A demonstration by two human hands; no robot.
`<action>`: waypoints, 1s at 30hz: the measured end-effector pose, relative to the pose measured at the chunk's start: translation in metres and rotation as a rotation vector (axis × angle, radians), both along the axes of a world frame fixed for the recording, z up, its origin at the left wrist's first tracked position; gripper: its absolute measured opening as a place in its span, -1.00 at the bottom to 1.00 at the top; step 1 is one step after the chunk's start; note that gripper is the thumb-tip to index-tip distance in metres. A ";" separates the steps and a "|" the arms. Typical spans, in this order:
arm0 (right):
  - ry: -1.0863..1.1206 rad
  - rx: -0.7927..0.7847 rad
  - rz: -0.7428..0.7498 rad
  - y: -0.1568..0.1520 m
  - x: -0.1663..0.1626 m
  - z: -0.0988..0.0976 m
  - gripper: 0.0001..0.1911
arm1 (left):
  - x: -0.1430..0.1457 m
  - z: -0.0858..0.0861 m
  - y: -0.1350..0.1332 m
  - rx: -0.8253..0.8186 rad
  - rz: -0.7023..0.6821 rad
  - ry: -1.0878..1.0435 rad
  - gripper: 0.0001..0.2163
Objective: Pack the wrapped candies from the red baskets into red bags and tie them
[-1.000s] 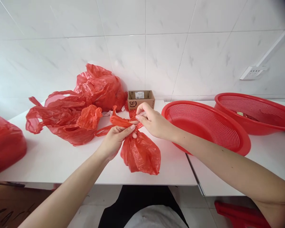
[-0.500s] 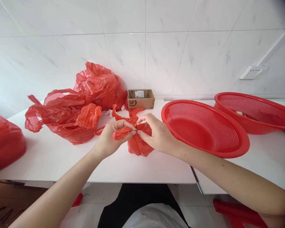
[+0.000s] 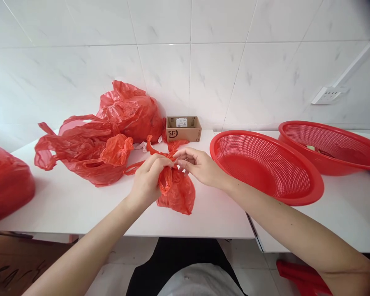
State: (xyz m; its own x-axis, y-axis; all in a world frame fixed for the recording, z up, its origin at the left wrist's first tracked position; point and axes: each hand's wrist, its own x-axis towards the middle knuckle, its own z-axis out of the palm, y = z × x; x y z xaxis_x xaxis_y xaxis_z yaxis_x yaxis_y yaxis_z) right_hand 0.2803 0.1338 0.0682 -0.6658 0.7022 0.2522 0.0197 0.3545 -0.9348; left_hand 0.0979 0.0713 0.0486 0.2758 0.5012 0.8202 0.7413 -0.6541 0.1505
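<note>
A small red plastic bag is between my hands, over the white table near its front edge. My left hand is closed around the bag's gathered top, with a loop of plastic hanging below the fingers. My right hand pinches at the same gathered part from the other side, fingertips meeting the left ones. Whatever lies inside the bag cannot be made out. Behind my hands, a strip of red plastic stretches leftward and crumpled red plastic lies on the table.
Large red plastic bags stand at the back left, and another red bag sits at the far left edge. A small cardboard box rests by the wall. Two red perforated baskets, a nearer basket and a farther basket, occupy the right.
My left hand has turned over, knuckles now upward, around the bag's top. The small bag has shifted slightly left and nearer to me. My right hand's fingers have closed in more.
</note>
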 end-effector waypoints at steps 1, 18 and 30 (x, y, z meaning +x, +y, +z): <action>0.039 -0.045 0.012 0.000 -0.003 0.000 -0.90 | 0.000 0.001 -0.001 0.017 -0.012 0.024 -0.77; -0.249 0.284 0.108 -0.026 -0.001 0.033 -0.95 | -0.026 0.025 -0.032 -0.247 -0.097 0.012 -0.79; -0.367 0.283 0.108 -0.059 0.000 0.015 -0.92 | -0.070 0.052 -0.084 -0.447 0.064 -0.131 -0.92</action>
